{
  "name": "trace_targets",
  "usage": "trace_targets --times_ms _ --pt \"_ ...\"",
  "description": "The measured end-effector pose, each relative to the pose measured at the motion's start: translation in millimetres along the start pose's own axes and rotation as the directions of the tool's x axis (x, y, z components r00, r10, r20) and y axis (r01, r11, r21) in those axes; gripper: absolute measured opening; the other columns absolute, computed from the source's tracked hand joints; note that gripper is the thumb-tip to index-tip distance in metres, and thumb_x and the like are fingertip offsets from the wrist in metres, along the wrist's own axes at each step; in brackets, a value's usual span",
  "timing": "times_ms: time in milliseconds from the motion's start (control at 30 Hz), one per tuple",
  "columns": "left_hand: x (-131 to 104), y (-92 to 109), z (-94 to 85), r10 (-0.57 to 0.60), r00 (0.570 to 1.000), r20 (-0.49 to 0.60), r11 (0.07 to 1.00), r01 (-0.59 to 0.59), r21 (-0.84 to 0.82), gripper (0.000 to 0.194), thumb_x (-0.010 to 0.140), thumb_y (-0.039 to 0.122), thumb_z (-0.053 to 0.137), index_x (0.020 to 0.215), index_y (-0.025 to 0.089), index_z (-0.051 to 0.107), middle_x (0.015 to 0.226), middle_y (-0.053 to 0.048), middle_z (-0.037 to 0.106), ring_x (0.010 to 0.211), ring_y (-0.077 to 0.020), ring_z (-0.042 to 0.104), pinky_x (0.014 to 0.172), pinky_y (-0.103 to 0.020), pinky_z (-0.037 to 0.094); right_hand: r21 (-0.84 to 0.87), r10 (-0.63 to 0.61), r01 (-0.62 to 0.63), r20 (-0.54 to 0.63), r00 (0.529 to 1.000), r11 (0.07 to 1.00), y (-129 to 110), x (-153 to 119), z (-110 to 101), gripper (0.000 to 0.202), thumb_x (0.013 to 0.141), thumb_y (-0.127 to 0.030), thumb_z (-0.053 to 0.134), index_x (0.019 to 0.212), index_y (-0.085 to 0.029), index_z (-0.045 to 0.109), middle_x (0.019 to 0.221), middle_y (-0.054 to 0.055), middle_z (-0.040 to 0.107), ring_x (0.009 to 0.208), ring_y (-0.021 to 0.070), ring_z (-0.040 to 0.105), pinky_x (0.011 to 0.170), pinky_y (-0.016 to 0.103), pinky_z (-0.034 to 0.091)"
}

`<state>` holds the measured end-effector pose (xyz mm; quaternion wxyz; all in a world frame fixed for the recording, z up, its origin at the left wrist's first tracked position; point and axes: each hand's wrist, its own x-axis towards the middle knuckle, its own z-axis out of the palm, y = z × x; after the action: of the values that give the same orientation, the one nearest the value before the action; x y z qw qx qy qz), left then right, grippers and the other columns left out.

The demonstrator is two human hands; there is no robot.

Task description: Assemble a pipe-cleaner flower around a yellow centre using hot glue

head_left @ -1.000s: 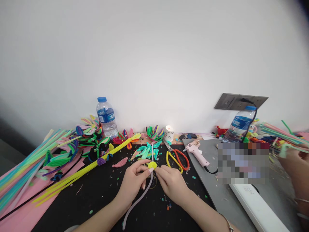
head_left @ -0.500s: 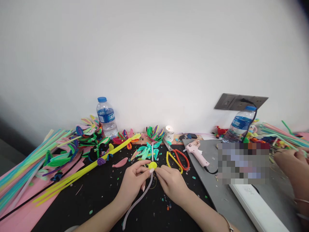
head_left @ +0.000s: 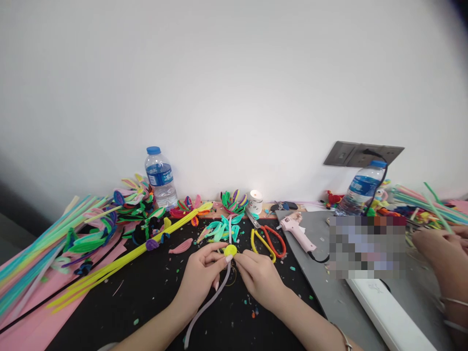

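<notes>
Between my two hands, over the black mat (head_left: 161,297), is a small round yellow disc (head_left: 230,250), apparently coiled pipe cleaner. My left hand (head_left: 204,270) pinches its left side with thumb and fingers. At its right edge, my right hand (head_left: 258,275) has thumb and index finger pressed together on it. A pale lavender pipe cleaner (head_left: 206,305) runs from under the disc, curving toward the front edge, and a straight end shows above it. Turquoise pipe-cleaner petals (head_left: 221,227) lie just beyond, and a single pink petal (head_left: 180,246) lies left of them.
Scissors (head_left: 268,241) and a pink glue gun (head_left: 297,233) lie right of centre. Water bottles stand at left (head_left: 161,183) and right (head_left: 360,190). Pipe cleaners (head_left: 32,263) pile up at far left. A co-worker's hand (head_left: 437,248) works at far right near a white box (head_left: 387,312).
My hands keep the same grip on the yellow disc, and the view shifts very slightly. At far right, the co-worker's hand now shows a pale green pipe cleaner raised.
</notes>
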<state>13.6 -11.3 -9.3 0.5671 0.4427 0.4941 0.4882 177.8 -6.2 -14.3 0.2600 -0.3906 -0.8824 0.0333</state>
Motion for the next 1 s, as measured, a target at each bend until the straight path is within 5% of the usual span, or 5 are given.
trace_targets --times_ms 1000 --pt "0.8 1.7 -0.2 0.011 0.999 0.031 0.999 -0.010 -0.037 0.043 0.067 0.033 0.071 0.102 0.012 0.060 0.063 0.002 0.063 0.032 -0.0033 0.042 0.034 -0.017 0.033 0.060 0.049 -0.052 0.047 0.998 0.997 0.4 0.8 -2.4 0.027 0.094 -0.020 0.033 0.096 -0.017 0.060 0.071 0.003 0.056 0.062 0.0127 0.052 0.057 0.021 0.037"
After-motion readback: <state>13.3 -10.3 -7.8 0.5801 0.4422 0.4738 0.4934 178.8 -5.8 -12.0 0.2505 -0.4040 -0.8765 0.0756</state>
